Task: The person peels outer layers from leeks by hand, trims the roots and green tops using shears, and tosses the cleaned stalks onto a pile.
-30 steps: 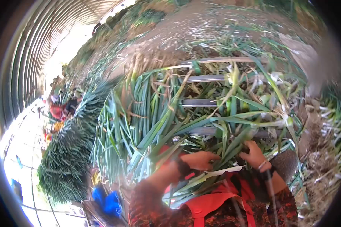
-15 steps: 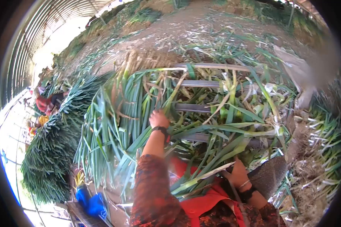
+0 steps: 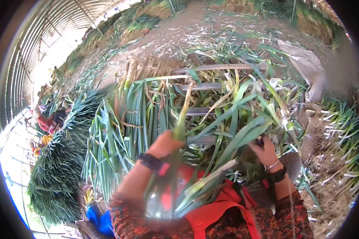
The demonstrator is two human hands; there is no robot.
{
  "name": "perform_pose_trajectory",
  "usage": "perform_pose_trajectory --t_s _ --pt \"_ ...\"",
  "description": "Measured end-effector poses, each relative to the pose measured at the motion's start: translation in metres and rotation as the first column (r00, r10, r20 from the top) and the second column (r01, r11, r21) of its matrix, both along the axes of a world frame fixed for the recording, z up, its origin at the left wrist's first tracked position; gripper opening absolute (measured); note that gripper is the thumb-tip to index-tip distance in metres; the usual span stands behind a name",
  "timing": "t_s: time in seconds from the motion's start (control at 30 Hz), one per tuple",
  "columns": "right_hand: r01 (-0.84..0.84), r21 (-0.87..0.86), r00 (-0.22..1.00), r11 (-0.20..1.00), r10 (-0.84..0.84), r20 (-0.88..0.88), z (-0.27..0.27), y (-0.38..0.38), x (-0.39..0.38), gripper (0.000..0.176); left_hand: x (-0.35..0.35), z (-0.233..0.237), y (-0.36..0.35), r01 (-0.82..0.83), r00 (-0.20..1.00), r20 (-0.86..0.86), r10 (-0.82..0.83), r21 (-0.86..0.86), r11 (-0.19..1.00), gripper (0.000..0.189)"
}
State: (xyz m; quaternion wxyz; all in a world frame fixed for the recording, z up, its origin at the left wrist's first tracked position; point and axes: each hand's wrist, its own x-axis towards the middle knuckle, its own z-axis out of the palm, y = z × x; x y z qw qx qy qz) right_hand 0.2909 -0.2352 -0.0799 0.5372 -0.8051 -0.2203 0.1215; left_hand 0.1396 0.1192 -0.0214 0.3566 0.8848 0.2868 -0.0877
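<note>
My left hand (image 3: 165,145) is closed around a large green onion (image 3: 182,116), whose root end points up and away and whose leaves hang down past my wrist. To its left, a thick row of green onions (image 3: 135,107) lies side by side with long leaves trailing toward me. My right hand (image 3: 265,152) has its fingers curled; a small dark thing shows at the fingertips, too little of it to name. Loose green leaves (image 3: 243,137) lie beside that hand. Another cut stalk (image 3: 211,175) rests across the red apron (image 3: 211,213) on my lap.
Metal bars (image 3: 205,86) run under a litter of stripped leaves in front of me. A big stack of green onions (image 3: 56,179) stands at the left, by a blue cloth (image 3: 99,217). More onions with roots (image 3: 343,139) lie at the right. A person in red (image 3: 46,121) is far left.
My left hand has drawn back toward me, bringing a green onion from the row. My right hand has moved up and away from my lap, toward the loose leaves.
</note>
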Motion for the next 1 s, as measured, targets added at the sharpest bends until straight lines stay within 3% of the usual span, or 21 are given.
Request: perform_pose_trajectory --t_s 0.03,0.07,0.13,0.2,0.37,0.5,0.53,0.57,0.63,0.7,0.73,0.83,0.87,0.97,1.0 --pt "-0.045 0.014 0.998 0.999 0.046 -0.049 0.000 0.001 -0.003 0.041 -0.008 -0.030 -0.008 -0.021 1.000 0.011 0.021 -0.012 1.000 0.060" --pt "-0.088 0.026 0.991 0.996 0.090 -0.097 -0.001 0.000 -0.007 0.041 -0.014 -0.042 -0.027 0.125 0.992 -0.026 -0.123 0.106 0.986 0.060" --pt "-0.369 -0.082 0.926 0.926 0.358 -0.123 -0.008 -0.006 -0.034 0.043 -0.017 -0.071 -0.058 0.170 0.985 -0.060 -0.162 0.175 0.970 0.059" --pt "-0.569 -0.152 0.821 0.808 0.546 -0.169 0.002 -0.006 -0.054 0.047 -0.017 -0.113 -0.076 -0.039 0.998 -0.043 0.043 0.081 0.996 0.058" --pt "-0.786 -0.252 0.618 0.565 0.721 -0.313 0.035 0.004 -0.072 0.059 -0.014 -0.139 -0.088 -0.090 0.995 0.036 0.088 0.064 0.994 0.062" --pt "-0.749 -0.370 0.655 0.549 0.696 -0.294 0.004 0.026 -0.061 0.043 -0.015 -0.151 -0.083 -0.115 0.993 0.022 0.114 0.060 0.992 0.058" --pt "-0.659 -0.330 0.735 0.676 0.672 -0.089 0.017 0.035 -0.059 0.034 -0.015 -0.152 -0.083 -0.118 0.993 0.021 0.117 0.055 0.991 0.057" --pt "-0.651 -0.206 0.748 0.731 0.570 -0.340 0.028 0.047 -0.055 0.041 -0.015 -0.153 -0.085 -0.164 0.984 0.078 0.160 0.053 0.985 0.055" --pt "-0.645 -0.190 0.763 0.740 0.609 -0.217 -0.002 0.065 -0.038 0.043 -0.016 -0.152 -0.090 -0.258 0.950 0.190 0.247 0.041 0.965 0.053" --pt "-0.571 -0.156 0.767 0.806 0.592 0.249 -0.044 0.094 -0.018 0.042 -0.016 -0.144 -0.093 -0.242 0.947 0.227 0.228 0.035 0.970 0.056" --pt "-0.530 -0.251 0.797 0.810 0.577 0.180 -0.051 0.110 -0.009 0.040 -0.015 -0.141 -0.094 -0.233 0.944 0.246 0.218 0.032 0.972 0.057" --pt "-0.379 -0.467 0.887 0.799 0.457 0.064 -0.057 0.150 0.021 0.033 -0.016 -0.139 -0.100 -0.239 0.938 0.308 0.157 0.247 0.939 0.057" --pt "-0.327 -0.402 0.915 0.855 0.394 0.093 -0.059 0.156 0.026 0.030 -0.016 -0.141 -0.099 -0.231 0.942 0.305 0.139 0.288 0.929 0.056" --pt "-0.397 -0.283 0.868 0.873 0.458 0.194 -0.049 0.135 0.010 0.030 -0.019 -0.145 -0.094 -0.194 0.962 0.252 0.108 0.348 0.917 0.053" --pt "-0.444 -0.396 0.854 0.804 0.513 0.085 -0.037 0.122 -0.001 0.031 -0.017 -0.140 -0.093 -0.185 0.969 0.218 0.116 0.327 0.927 0.053"
